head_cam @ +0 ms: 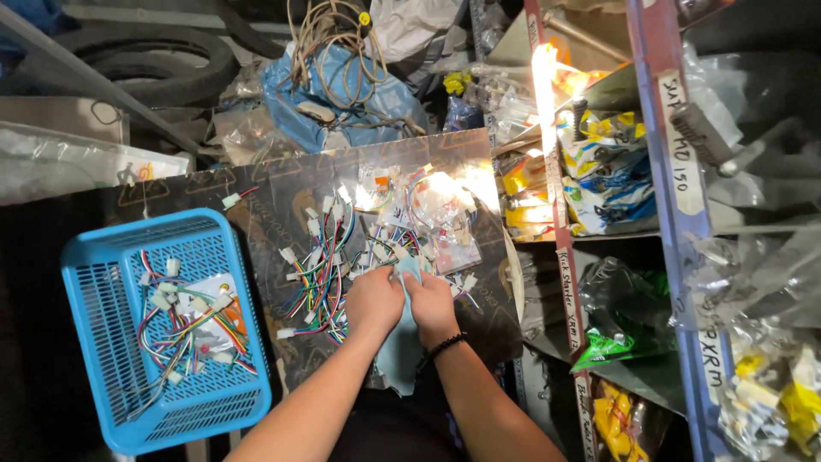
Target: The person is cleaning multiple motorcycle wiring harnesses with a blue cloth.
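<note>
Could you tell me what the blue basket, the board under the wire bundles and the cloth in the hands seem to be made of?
Blue basket: probably moulded plastic, with a uniform glossy colour and slotted mesh walls.
Board: possibly dark cardboard or thin sheet, flat and faintly shiny; I cannot tell which.
Cloth: a soft pale blue fabric, folding limply beneath the left hand and right hand.

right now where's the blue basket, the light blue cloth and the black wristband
blue basket (94,342), head view, on its bare left mesh floor
light blue cloth (398,342), head view, on the part hanging below the hands
black wristband (445,346), head view, on the band across the right wrist
</note>
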